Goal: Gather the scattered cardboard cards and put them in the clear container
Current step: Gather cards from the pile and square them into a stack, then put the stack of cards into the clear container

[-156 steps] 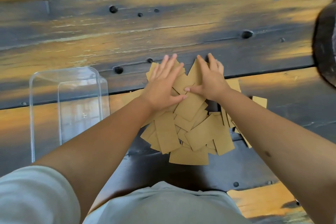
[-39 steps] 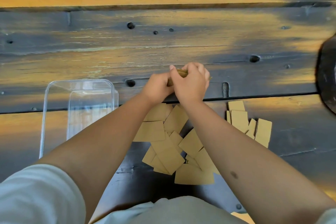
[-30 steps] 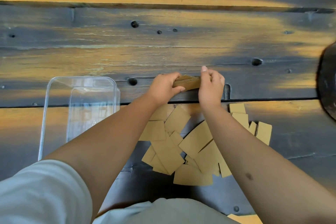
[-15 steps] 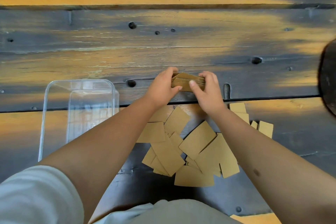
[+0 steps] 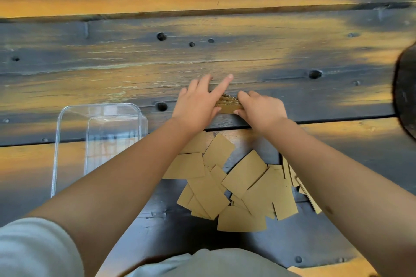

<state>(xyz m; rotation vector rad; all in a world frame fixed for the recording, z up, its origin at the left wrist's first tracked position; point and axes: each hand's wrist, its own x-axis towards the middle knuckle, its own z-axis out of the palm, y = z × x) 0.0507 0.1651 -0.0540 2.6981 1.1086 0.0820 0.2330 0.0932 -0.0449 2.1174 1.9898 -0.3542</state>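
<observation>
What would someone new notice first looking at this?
Probably both hands, the left hand and right hand, squaring a small stack of cards between them mid-table. Nearer the person lies a loose heap of cardboard cards, and the empty clear container waits on the left.

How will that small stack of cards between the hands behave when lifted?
The stack looks thin and fanned at its edges, so cards may slip apart unless squeezed. Probably light and fairly stiff: the loose cards lie flat.
</observation>
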